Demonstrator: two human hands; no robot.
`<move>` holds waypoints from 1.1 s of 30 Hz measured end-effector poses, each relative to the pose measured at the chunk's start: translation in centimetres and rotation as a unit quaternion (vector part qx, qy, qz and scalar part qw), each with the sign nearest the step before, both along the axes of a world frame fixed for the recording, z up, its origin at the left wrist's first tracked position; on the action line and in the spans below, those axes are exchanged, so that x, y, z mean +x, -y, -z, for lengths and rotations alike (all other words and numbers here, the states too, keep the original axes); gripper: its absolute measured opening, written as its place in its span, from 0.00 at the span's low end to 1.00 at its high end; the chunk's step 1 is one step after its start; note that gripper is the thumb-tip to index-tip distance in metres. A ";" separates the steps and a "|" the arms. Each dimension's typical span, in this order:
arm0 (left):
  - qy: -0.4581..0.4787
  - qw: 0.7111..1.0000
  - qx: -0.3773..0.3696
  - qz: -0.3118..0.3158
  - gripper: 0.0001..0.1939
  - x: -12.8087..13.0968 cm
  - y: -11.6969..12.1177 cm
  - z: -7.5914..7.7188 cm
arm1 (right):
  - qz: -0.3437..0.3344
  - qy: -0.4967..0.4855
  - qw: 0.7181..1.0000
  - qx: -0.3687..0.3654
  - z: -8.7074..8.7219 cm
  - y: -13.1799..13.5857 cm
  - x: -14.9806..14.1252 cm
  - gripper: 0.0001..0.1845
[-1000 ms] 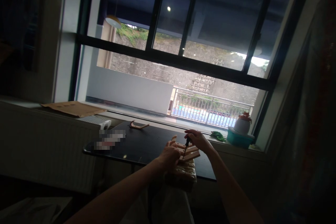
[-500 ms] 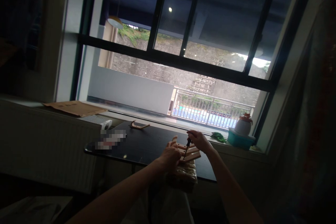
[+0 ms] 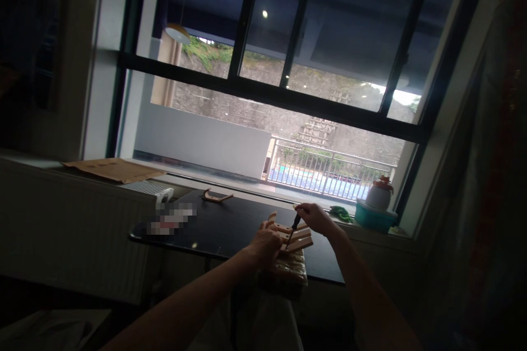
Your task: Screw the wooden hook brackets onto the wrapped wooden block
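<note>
My right hand (image 3: 316, 218) is closed round the handle of a dark screwdriver (image 3: 293, 226). Its shaft slants down, and the tip meets a light wooden piece (image 3: 300, 244) with several slats or arms. My left hand (image 3: 265, 242) is closed on the left side of that wooden piece; its fingertips are partly hidden. Under the wood lies a block wrapped in shiny clear plastic (image 3: 290, 266), at the near edge of the black table (image 3: 234, 225). A separate curved wooden piece (image 3: 217, 196) with holes rests at the table's far side.
A blurred-out item (image 3: 173, 219) lies on the table's left. On the windowsill at right stand a teal box (image 3: 374, 216) with a white and orange bottle (image 3: 379, 194) on top, beside a green cloth-like thing (image 3: 341, 214). A brown paper envelope (image 3: 117, 170) lies at left above the radiator (image 3: 74, 230).
My right hand has shifted slightly on the screwdriver's handle, and the screwdriver leans a little more to the right. My left hand keeps its hold. The whole view has moved slightly.
</note>
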State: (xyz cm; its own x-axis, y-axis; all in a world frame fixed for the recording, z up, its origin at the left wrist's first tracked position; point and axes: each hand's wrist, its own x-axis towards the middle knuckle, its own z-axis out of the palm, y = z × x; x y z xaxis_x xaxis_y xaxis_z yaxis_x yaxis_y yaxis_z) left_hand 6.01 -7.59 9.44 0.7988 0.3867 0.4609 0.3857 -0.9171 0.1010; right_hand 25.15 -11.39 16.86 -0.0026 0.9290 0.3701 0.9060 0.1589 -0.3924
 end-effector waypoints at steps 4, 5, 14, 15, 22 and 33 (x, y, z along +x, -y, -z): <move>-0.003 1.000 -0.014 -0.013 0.13 0.1 0.2 -0.2 | 0.003 0.004 1.000 -0.014 -0.4 -0.3 -0.3 0.13; -0.004 1.000 -0.016 -0.012 0.14 0.1 0.3 -0.2 | 0.005 0.002 1.000 -0.018 -0.5 -0.4 -0.3 0.13; -0.010 1.000 -0.026 -0.007 0.17 0.1 0.2 -0.3 | -0.018 -0.046 0.998 -0.046 -0.1 -0.5 0.1 0.14; -0.011 1.000 -0.027 -0.007 0.17 0.1 0.2 -0.3 | -0.023 -0.053 0.997 -0.048 0.1 -0.4 0.1 0.15; -0.020 0.999 -0.037 -0.005 0.17 0.1 0.0 -0.3 | -0.011 -0.079 0.996 -0.044 0.5 -1.0 0.1 0.15; -0.018 0.999 -0.031 0.000 0.20 -0.2 0.7 -0.9 | 0.019 -0.060 0.998 -0.017 0.9 -1.5 0.2 0.13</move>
State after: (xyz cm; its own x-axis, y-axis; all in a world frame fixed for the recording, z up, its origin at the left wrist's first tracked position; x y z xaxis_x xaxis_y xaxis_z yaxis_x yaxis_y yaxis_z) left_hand 5.83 -8.25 10.31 0.8149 0.4128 0.4069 0.3892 -0.9099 0.1436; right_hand 25.34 -9.88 15.98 0.0744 0.9399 0.3332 0.8572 0.1104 -0.5029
